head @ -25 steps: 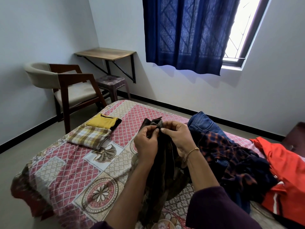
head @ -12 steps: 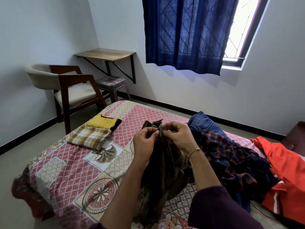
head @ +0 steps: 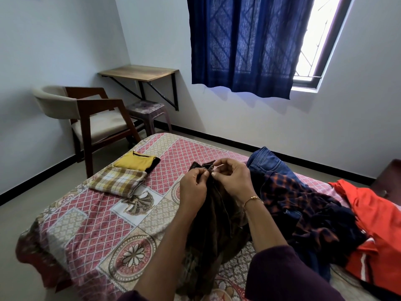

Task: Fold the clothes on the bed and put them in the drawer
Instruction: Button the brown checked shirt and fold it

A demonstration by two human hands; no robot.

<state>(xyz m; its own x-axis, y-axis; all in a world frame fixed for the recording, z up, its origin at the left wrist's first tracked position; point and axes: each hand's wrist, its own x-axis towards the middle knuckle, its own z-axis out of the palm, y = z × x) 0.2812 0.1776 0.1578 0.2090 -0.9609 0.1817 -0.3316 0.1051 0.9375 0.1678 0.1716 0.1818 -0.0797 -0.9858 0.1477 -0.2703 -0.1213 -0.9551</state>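
While left hand and right hand pinch top edge, dark brown garment hangs crumpled, unfolded.

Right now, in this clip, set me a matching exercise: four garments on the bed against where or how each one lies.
Things:
1 yellow top
2 checked cloth
3 dark brown garment
4 orange garment

States:
A held up by both hands
B unfolded, far right of the bed
C folded, nearest the chair
D folded, just in front of the yellow one

Pairs: 1-C, 2-D, 3-A, 4-B
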